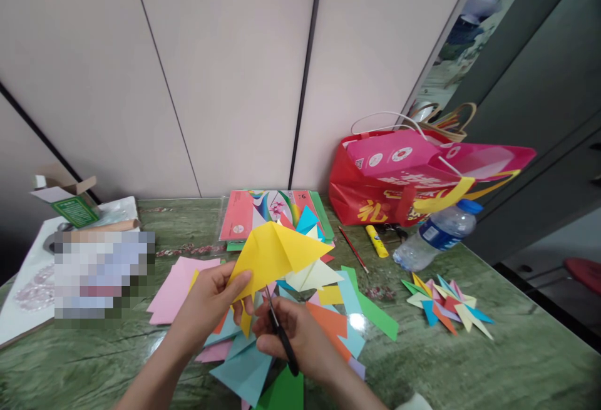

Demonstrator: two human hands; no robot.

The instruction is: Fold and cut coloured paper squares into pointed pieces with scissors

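Observation:
My left hand (220,291) pinches a creased sheet of yellow paper (270,253) by its lower left edge, holding it above the table. In my right hand (293,332) is a pair of scissors (280,335) with black handles, its blades pointing up at the lower edge of the yellow paper. Whether the blades are parted I cannot tell. Beneath both hands lies a loose pile of coloured paper pieces, among them a light blue piece (246,369), an orange piece (328,325) and a green strip (378,316).
Pink sheets (173,288) lie left of the pile, with a paper pack (239,213) behind. Rightward are a red pencil (353,248), a glue stick (377,241), a water bottle (434,235), a red bag (366,178) and folded paper stars (451,303). A green box (77,210) stands far left.

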